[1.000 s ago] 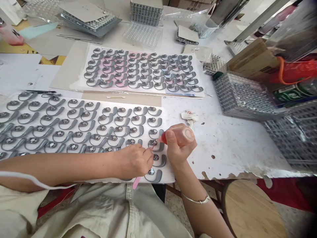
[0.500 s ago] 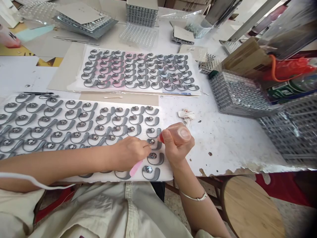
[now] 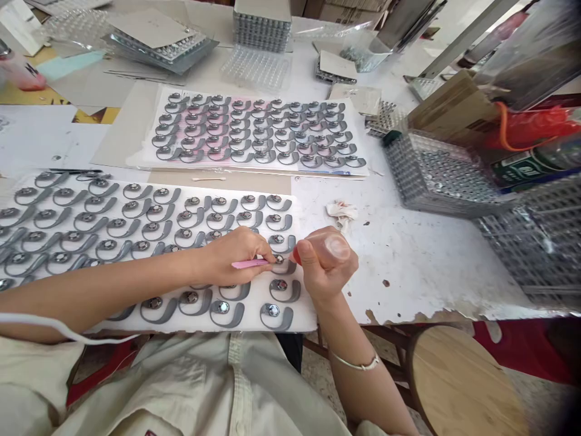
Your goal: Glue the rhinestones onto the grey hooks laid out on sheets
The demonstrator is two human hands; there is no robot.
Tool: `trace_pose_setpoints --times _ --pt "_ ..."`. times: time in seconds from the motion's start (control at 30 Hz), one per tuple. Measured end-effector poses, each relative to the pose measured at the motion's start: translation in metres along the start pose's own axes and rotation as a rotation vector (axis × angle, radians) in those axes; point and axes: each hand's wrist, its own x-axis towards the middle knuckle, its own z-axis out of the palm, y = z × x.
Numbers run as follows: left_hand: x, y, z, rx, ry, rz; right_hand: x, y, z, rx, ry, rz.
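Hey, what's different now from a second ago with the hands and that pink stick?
The left hand has shifted away from the person's body, uncovering more grey pieces near the front edge. The pink stick in it has swung from slanting down toward the body to nearly level, pointing left. Nothing was picked up or released. The right hand still holds the bottle.

1. Slim tool [image 3: 247, 264]: plain pink.
2. Squeeze bottle [image 3: 330, 247]: translucent pinkish, red towards its tip.
3. Curved pieces [image 3: 297, 290]: grey, silvery at one end.
4. Near sheet [image 3: 307, 316]: white.
5. Far sheet [image 3: 358, 130]: white, pink-tinted left of centre.
6. Table [image 3: 408, 254]: white, brown-flecked.
7. Stool [image 3: 467, 387], near right: light brown, wood-grained.
8. Shirt [image 3: 190, 387]: pale khaki.
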Motion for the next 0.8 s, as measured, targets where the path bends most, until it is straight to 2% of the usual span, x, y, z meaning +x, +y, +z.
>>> trace_pose_setpoints --times 0.53,0.8 --pt "0.006 -0.007 0.001 -0.091 -0.039 -0.219 0.001 -0.001 -0.001 0.025 -0.025 -0.018" --pt "0.005 -0.014 0.002 -0.14 -0.035 -0.273 0.001 -0.003 -0.003 0.052 -0.043 0.018"
